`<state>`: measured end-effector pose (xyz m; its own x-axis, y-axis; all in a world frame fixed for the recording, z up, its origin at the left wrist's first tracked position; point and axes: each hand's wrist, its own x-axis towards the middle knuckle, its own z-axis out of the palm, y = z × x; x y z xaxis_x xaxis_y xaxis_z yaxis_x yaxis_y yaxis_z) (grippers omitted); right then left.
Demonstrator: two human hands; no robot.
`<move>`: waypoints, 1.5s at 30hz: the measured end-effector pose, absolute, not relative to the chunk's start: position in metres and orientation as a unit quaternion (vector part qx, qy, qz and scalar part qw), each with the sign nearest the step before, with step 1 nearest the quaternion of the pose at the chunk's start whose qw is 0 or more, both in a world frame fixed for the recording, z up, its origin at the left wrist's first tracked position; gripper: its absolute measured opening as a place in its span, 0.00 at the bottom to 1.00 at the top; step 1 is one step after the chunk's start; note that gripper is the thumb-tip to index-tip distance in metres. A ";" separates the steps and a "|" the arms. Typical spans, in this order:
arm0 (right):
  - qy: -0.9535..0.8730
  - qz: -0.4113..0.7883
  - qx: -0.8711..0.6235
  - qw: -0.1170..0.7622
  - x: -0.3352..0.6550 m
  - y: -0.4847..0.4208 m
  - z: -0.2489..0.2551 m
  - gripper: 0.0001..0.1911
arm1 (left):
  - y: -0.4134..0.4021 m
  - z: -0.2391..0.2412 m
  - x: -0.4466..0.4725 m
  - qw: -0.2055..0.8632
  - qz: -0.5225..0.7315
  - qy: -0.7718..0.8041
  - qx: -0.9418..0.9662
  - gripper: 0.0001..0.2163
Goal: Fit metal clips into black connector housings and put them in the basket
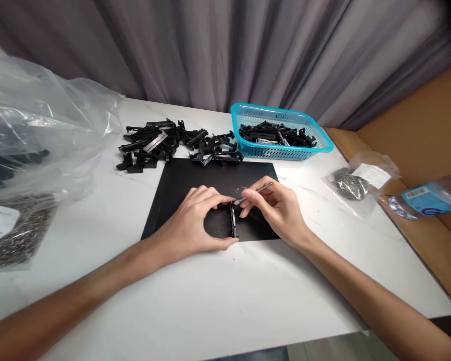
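My left hand [195,220] pinches a small black plastic part [233,220] between thumb and forefinger, holding it on edge over a black mat [180,188]. My right hand [276,208] grips thin metal tweezers [253,193] whose tip meets the top end of the part. A few tiny metal bits lie on the mat just beyond the fingers.
A pile of loose black plastic parts [173,143] lies behind the mat. A turquoise basket [281,150] holds more of them at the back right. Clear bags of small metal pieces sit far left [18,230] and right [351,183]. A plastic bottle [428,198] lies on a brown ledge.
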<state>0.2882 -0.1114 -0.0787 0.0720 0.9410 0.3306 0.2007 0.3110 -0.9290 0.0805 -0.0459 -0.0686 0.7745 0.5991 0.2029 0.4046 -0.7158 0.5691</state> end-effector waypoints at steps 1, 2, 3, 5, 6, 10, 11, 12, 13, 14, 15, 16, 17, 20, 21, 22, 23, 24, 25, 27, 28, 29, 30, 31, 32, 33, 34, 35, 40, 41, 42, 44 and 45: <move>-0.590 0.338 -0.481 0.553 0.288 -0.112 -0.079 0.09 | -0.046 -0.068 0.081 0.260 0.191 0.276 0.905 0.25; -0.587 0.339 -0.481 0.555 0.287 -0.112 -0.079 0.09 | -0.046 -0.068 0.081 0.262 0.192 0.275 0.905 0.25; -0.585 0.340 -0.481 0.557 0.287 -0.112 -0.079 0.09 | -0.046 -0.068 0.081 0.264 0.194 0.275 0.904 0.25; -0.583 0.338 -0.481 0.561 0.286 -0.112 -0.081 0.09 | -0.046 -0.068 0.081 0.266 0.198 0.275 0.902 0.25; -0.582 0.337 -0.481 0.563 0.286 -0.112 -0.082 0.09 | -0.046 -0.068 0.082 0.267 0.200 0.275 0.901 0.25; -0.577 0.338 -0.470 0.576 0.284 -0.112 -0.085 0.09 | -0.046 -0.068 0.083 0.272 0.201 0.283 0.898 0.25; -0.575 0.339 -0.468 0.579 0.284 -0.112 -0.085 0.09 | -0.046 -0.069 0.083 0.273 0.200 0.285 0.897 0.25; -0.574 0.339 -0.467 0.581 0.283 -0.112 -0.086 0.09 | -0.046 -0.069 0.084 0.275 0.198 0.286 0.897 0.25; -0.575 0.336 -0.468 0.581 0.283 -0.112 -0.086 0.09 | -0.046 -0.069 0.084 0.276 0.198 0.286 0.896 0.25; -0.576 0.333 -0.471 0.580 0.283 -0.112 -0.086 0.09 | -0.047 -0.069 0.084 0.276 0.199 0.286 0.896 0.25; -0.577 0.328 -0.476 0.577 0.282 -0.113 -0.086 0.10 | -0.047 -0.069 0.084 0.276 0.201 0.286 0.895 0.26; -0.579 0.322 -0.480 0.574 0.282 -0.113 -0.087 0.10 | -0.047 -0.069 0.084 0.276 0.203 0.286 0.895 0.25; -0.581 0.318 -0.484 0.572 0.282 -0.113 -0.087 0.11 | -0.047 -0.069 0.084 0.275 0.204 0.286 0.895 0.26; -0.581 0.313 -0.490 0.569 0.282 -0.113 -0.088 0.11 | -0.047 -0.069 0.084 0.275 0.208 0.286 0.894 0.25; -0.582 0.312 -0.491 0.568 0.283 -0.113 -0.088 0.11 | -0.047 -0.068 0.084 0.275 0.207 0.285 0.894 0.25; -0.583 0.312 -0.491 0.567 0.283 -0.113 -0.089 0.11 | -0.047 -0.068 0.084 0.276 0.206 0.284 0.895 0.25; -0.585 0.311 -0.490 0.566 0.283 -0.112 -0.089 0.10 | -0.047 -0.068 0.084 0.277 0.204 0.283 0.895 0.25; -0.589 0.310 -0.487 0.565 0.284 -0.112 -0.089 0.10 | -0.046 -0.068 0.084 0.278 0.203 0.281 0.896 0.25; -0.593 0.309 -0.483 0.565 0.284 -0.112 -0.090 0.09 | -0.046 -0.068 0.084 0.278 0.203 0.278 0.897 0.25; -0.599 0.306 -0.478 0.565 0.284 -0.112 -0.090 0.08 | -0.045 -0.068 0.085 0.276 0.204 0.274 0.898 0.24; -0.601 0.306 -0.478 0.563 0.284 -0.112 -0.090 0.08 | -0.045 -0.069 0.085 0.275 0.206 0.273 0.898 0.23; -0.601 0.307 -0.480 0.561 0.284 -0.111 -0.090 0.08 | -0.045 -0.069 0.085 0.275 0.207 0.273 0.898 0.23; -0.600 0.310 -0.482 0.559 0.284 -0.111 -0.090 0.08 | -0.045 -0.069 0.085 0.274 0.208 0.273 0.898 0.23; -0.598 0.316 -0.480 0.558 0.284 -0.110 -0.090 0.09 | -0.045 -0.069 0.085 0.275 0.210 0.273 0.898 0.24; -0.597 0.324 -0.476 0.558 0.285 -0.110 -0.090 0.09 | -0.045 -0.069 0.085 0.276 0.211 0.274 0.897 0.24; -0.598 0.333 -0.469 0.559 0.285 -0.109 -0.090 0.08 | -0.045 -0.069 0.085 0.277 0.212 0.275 0.896 0.25; -0.599 0.341 -0.463 0.558 0.285 -0.109 -0.091 0.08 | -0.045 -0.069 0.085 0.278 0.211 0.275 0.896 0.25; -0.600 0.348 -0.458 0.556 0.286 -0.108 -0.091 0.08 | -0.045 -0.069 0.085 0.278 0.210 0.276 0.896 0.25; -0.596 0.355 -0.458 0.556 0.285 -0.109 -0.091 0.10 | -0.043 -0.069 0.084 0.271 0.202 0.274 0.901 0.25; -0.594 0.354 -0.463 0.555 0.284 -0.109 -0.091 0.10 | -0.043 -0.069 0.084 0.268 0.199 0.272 0.903 0.25; -0.590 0.348 -0.472 0.555 0.283 -0.109 -0.090 0.11 | -0.043 -0.070 0.084 0.265 0.197 0.269 0.905 0.25; -0.581 0.308 -0.496 0.567 0.282 -0.109 -0.088 0.12 | -0.043 -0.070 0.084 0.263 0.190 0.264 0.908 0.26; -0.578 0.273 -0.509 0.577 0.283 -0.109 -0.087 0.13 | -0.044 -0.070 0.084 0.262 0.185 0.263 0.910 0.27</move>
<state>0.2826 -0.1091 -0.0873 0.1837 0.9029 0.3886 0.2723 0.3331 -0.9027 0.0840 -0.0437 -0.0698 0.7928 0.5759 0.1996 0.3817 -0.7244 0.5741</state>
